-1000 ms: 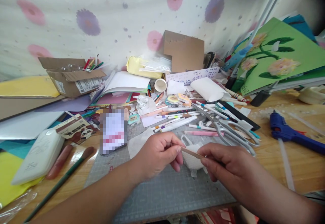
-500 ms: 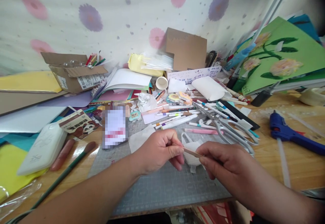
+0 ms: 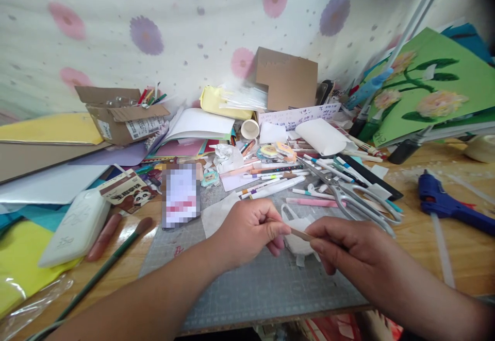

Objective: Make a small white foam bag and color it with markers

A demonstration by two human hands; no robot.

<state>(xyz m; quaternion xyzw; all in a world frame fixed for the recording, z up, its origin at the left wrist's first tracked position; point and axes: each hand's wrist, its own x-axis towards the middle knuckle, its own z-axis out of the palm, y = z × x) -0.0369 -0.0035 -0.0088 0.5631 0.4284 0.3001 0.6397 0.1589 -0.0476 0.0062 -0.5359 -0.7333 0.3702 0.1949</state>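
Note:
A thin strip of brown cardboard [image 3: 299, 234] is stretched between my two hands, above the grey cutting mat [image 3: 247, 294]. My left hand [image 3: 251, 233] pinches its left end between thumb and fingers. At its right end, the thumb and fingers of my right hand [image 3: 344, 240] are closed on it. Behind the strip lies a small white paper piece with a loop handle [image 3: 299, 217], partly hidden by my hands. Large metal scissors [image 3: 348, 197] rest just beyond my right hand.
Several pens and markers [image 3: 274, 186] are scattered behind my hands. A phone [image 3: 180, 194] lies to the left, near a white case [image 3: 75, 227] and a green-handled brush [image 3: 112, 263]. At the right is a blue glue gun [image 3: 444, 199]. An open cardboard box [image 3: 124, 119] stands at the back left.
The view has shifted slightly, so everything appears a little further right and lower. Both hands keep hold of the cardboard strip, with little visible change in grip.

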